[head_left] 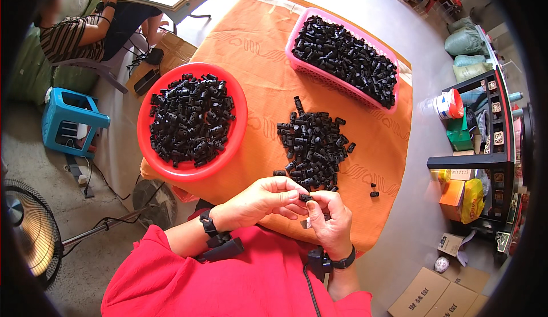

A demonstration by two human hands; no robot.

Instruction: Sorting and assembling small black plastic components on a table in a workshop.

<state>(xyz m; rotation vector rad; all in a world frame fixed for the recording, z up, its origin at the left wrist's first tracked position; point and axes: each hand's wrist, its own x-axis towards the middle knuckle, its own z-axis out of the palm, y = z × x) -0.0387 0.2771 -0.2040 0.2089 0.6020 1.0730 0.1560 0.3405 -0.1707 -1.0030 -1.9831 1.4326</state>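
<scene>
Close to my body, both hands meet over the near edge of the table. A small black plastic cord lock [305,198] is pinched between the fingertips of my left hand [273,198] and my right hand [330,220]. Its lower side is partly covered by my fingers. Just beyond my hands lies a loose pile of black cord locks [315,148] on the orange cloth [257,100]. At the left, a round red basin [242,117] holds many similar black pieces. A pink plastic basket [292,54] at the far right is heaped with small black parts.
Two or three stray black pieces [374,193] lie near the cloth's right edge. A fan [31,231] and a blue stool [71,120] stand on the left. Another person [80,37] sits at a table far left. Shelving [496,163] and cardboard boxes [439,294] are on the right.
</scene>
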